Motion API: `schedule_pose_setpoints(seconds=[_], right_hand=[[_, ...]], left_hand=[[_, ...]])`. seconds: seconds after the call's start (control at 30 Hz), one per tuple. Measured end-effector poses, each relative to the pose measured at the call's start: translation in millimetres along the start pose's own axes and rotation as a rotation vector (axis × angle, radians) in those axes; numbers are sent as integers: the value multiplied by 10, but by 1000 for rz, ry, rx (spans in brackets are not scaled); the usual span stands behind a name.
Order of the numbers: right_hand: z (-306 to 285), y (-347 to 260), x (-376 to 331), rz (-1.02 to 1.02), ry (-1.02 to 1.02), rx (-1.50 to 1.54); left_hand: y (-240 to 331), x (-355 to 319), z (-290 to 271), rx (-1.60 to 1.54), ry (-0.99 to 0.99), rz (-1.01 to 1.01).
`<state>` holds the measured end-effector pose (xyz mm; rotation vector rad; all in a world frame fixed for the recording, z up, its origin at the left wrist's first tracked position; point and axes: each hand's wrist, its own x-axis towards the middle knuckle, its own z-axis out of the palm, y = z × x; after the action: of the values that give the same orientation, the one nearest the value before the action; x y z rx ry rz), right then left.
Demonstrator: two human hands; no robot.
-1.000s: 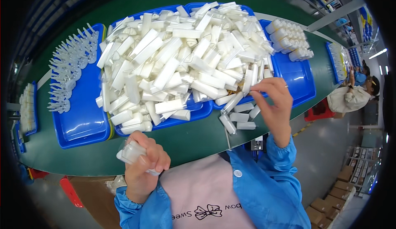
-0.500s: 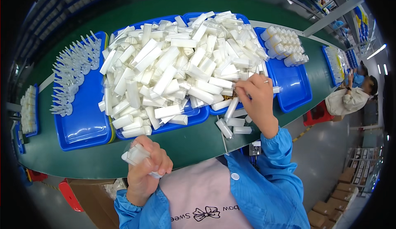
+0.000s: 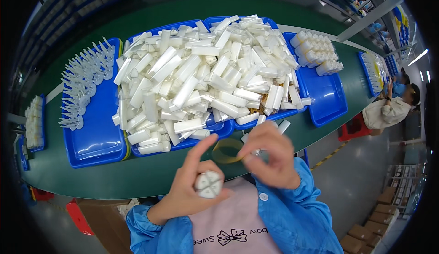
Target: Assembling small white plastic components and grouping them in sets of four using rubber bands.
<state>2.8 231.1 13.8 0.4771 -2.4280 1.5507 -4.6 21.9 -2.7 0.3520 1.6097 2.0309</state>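
My left hand (image 3: 187, 187) is closed round a bundle of white wedge-shaped pieces (image 3: 209, 184), their ends fitted together into a round face. Its index finger points up, close to a yellowish rubber band (image 3: 224, 151). That band hangs as a wide loop from the pinched fingers of my right hand (image 3: 272, 155), which is a little blurred. Beyond both hands lies a big heap of white wedge-shaped pieces in clear sleeves (image 3: 183, 89), spilling over blue trays (image 3: 219, 128). More rubber bands (image 3: 257, 109) show among the pieces at the heap's right side.
To the left, a blue tray (image 3: 96, 146) holds rows of clear pointed parts (image 3: 84, 82). On the right, another blue tray (image 3: 327, 94) carries banded white bundles (image 3: 315, 48). Everything stands on a green table (image 3: 68, 181). A co-worker (image 3: 393, 112) is at the far right.
My right hand has come back from the heap toward my body, bringing a rubber band. The left hand has moved right and up, turning the bundle's end face into view.
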Motion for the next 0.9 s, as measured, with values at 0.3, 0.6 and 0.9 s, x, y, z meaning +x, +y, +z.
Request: schedule_pose_setpoints(seconds=[0.3, 0.6, 0.9], right_hand=[[175, -104, -83, 47, -214, 627], [228, -267, -177, -616, -299, -443], [107, -161, -227, -400, -478, 417]], left_hand=[[-72, 99, -44, 882, -108, 195], [-130, -25, -213, -447, -50, -15], [-183, 6, -269, -1114, 220, -53]])
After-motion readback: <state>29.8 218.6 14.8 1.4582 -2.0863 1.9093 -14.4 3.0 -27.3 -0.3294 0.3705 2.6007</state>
